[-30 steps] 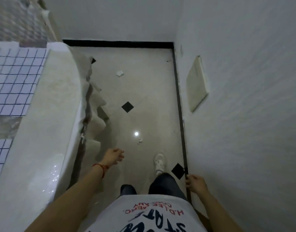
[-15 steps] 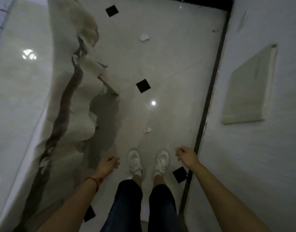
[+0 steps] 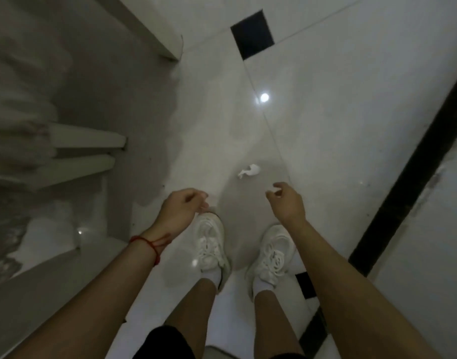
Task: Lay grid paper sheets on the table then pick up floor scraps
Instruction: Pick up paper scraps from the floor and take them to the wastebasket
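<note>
Scrap [image 3: 249, 171], a small crumpled white paper, lies on the glossy floor [image 3: 325, 125] just ahead of both white shoes [image 3: 211, 244], near the right hand [image 3: 286, 203]. Right hand hangs above the floor, fingers loosely curled, holding nothing. Left hand [image 3: 182, 211], likewise loose and unladen, hangs over the left shoe. Bare tile lies around the scrap; a black baseboard strip [image 3: 403, 177] edges the floor at right, pale stepped ledges [image 3: 87, 137] at left.

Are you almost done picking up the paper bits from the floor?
Not yet. One crumpled white scrap still lies on the floor ahead of the shoes. Neither hand holds anything; the right hand reaches closest. The table isn't in view.
</note>
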